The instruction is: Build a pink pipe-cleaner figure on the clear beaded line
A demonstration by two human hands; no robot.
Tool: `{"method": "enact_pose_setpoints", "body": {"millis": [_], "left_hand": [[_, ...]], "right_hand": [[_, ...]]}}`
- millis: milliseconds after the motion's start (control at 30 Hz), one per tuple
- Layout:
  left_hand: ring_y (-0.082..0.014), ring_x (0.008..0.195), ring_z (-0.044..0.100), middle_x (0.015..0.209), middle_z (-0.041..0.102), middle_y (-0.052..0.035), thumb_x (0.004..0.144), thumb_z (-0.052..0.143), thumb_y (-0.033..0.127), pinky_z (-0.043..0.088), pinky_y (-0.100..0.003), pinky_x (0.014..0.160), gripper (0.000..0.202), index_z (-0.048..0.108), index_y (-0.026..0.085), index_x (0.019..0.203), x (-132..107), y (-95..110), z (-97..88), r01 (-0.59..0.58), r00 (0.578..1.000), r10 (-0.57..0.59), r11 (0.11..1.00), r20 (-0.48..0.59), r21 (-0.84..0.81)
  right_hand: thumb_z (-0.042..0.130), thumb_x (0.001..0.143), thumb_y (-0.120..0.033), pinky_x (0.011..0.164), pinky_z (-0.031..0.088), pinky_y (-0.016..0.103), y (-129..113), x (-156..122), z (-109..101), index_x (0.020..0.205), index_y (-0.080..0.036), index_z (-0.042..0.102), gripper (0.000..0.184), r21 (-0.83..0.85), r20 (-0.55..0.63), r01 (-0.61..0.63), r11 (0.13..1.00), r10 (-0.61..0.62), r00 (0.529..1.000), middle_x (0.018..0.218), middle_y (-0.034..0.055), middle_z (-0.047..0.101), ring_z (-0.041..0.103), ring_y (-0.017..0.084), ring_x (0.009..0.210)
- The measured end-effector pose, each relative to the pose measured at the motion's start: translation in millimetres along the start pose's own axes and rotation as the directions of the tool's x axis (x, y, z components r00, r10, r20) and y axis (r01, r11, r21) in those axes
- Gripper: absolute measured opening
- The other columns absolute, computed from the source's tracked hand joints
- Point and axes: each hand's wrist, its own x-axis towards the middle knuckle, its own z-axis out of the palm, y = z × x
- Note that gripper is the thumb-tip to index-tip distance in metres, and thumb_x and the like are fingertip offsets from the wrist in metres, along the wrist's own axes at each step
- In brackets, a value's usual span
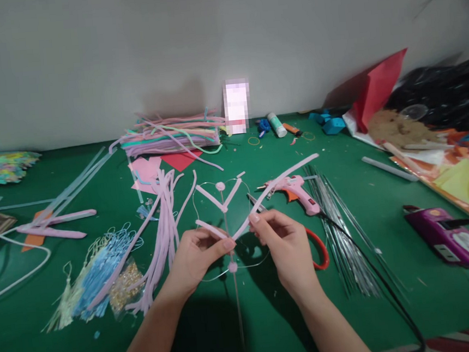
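Note:
A lilac-pink pipe cleaner [291,172] is bent into a V, its long arm rising to the right. My left hand [202,253] pinches it at the bend, against the upright wire of a round wire frame [202,279]. Thumb and fingers of my right hand [283,237] are closed on the long arm. Higher in the frame, a shorter pink V [223,205] is fixed to the upright wire. Small pink knobs, an upper one [220,186] and a lower one [233,266], mark that wire. My left fingers partly hide the bend.
Loose pink pipe cleaners [167,231], tassels [104,280] and a bag of gold beads [126,284] lie left. A pink glue gun [297,189], red-handled scissors [320,249], wires [342,238] and a purple device [451,236] are right. Pipe-cleaner bundles [173,135] lie behind.

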Motion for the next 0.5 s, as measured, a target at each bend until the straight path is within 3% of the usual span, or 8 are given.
{"method": "enact_pose_setpoints", "body": {"millis": [500], "left_hand": [[-0.0126,0.068,0.057,0.068,0.065,-0.0003,0.07,0.077,0.026,0.046,-0.023,0.067,0.014,0.07,0.016,0.064,-0.5,-3.7,-2.3,-0.003,1.0,0.003,1.0,0.017,-0.008]], "right_hand": [[0.068,0.079,-0.042,0.054,0.037,0.023,2.8,0.2,-2.4,0.064,-0.017,0.063,0.029,-0.002,0.003,-0.013,1.0,0.013,1.0,0.061,-0.0017,0.057,0.043,0.009,0.055]]}}
